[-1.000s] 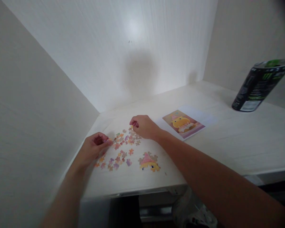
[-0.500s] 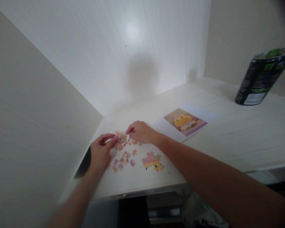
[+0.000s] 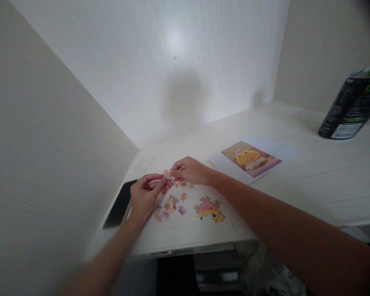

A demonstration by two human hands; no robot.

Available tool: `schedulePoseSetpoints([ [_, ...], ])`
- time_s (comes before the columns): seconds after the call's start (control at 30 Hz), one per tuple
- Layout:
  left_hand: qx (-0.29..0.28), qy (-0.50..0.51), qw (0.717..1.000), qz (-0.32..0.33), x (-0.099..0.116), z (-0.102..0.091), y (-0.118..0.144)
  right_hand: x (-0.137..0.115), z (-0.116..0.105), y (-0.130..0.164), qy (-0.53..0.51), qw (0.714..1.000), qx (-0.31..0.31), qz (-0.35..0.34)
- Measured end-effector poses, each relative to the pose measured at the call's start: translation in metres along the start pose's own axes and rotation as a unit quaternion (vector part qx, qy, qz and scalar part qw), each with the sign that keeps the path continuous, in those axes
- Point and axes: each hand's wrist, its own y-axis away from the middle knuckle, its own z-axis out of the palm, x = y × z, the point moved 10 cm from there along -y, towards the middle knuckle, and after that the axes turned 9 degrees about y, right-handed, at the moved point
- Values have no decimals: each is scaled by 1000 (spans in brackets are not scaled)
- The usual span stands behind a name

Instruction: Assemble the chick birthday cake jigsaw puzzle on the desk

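Jigsaw, early stage: one small assembled cluster point(image 3: 210, 208); loose pieces point(image 3: 169, 204) at its 9 o'clock remain; left hand point(image 3: 144, 195) and right hand point(image 3: 191, 170) pinch a piece point(image 3: 167, 176) together.

From my feed this looks like a home desk nook: a pale wood-grain worktop point(image 3: 311, 181) boxed in by matching white panel walls point(image 3: 172, 74), with small pastel jigsaw pieces point(image 3: 169, 203), a printed duck reference sheet point(image 3: 253, 158), a black energy-drink can point(image 3: 351, 109) and a dark flat phone point(image 3: 119, 203).

desk point(image 3: 311, 181): matt pale woodgrain | can point(image 3: 351, 109): glossy metal | print point(image 3: 251, 158): paper
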Motion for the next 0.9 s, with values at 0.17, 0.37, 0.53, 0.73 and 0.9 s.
schedulePoseSetpoints([
  [0.17,-4,41,999,8,3,2,0,-4,-2,3,24,1000,-1,10],
  [0.37,-29,98,994,-43,-7,7,-1,-11,-11,5,86,995,40,-24],
  [0.53,-56,139,985,-82,-13,14,1,-41,-22,15,205,957,139,-152],
  [0.73,-75,-16,997,-24,-12,10,-3,-36,-21,14,271,946,122,-127],
  [0.9,-158,-203,965,44,-10,15,-2,-19,-3,13,286,953,-15,-97],
])
